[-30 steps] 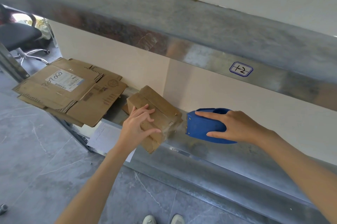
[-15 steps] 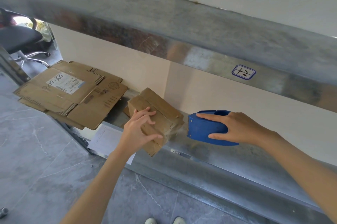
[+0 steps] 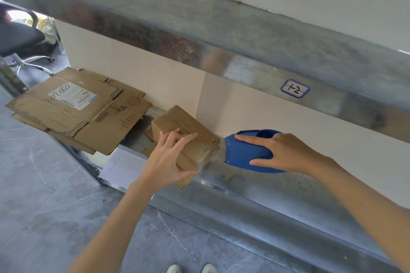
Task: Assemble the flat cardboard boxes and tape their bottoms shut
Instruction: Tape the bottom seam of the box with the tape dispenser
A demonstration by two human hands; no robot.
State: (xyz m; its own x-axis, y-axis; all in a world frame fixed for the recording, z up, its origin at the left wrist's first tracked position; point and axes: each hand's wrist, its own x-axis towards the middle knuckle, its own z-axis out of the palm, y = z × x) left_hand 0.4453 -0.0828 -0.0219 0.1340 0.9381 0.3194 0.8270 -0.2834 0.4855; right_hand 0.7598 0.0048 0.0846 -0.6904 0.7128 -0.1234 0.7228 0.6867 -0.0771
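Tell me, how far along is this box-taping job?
Done: one small box is folded into shape on the metal shelf. In hand: the left hand grips that box while the right hand holds the blue tape dispenser at its end, seemingly laying tape on it. Left: the stack of flat cardboard beside it is not yet assembled or taped.

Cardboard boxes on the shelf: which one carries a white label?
The flattened box lying topmost at the left; the small box held by the left hand shows plain cardboard.
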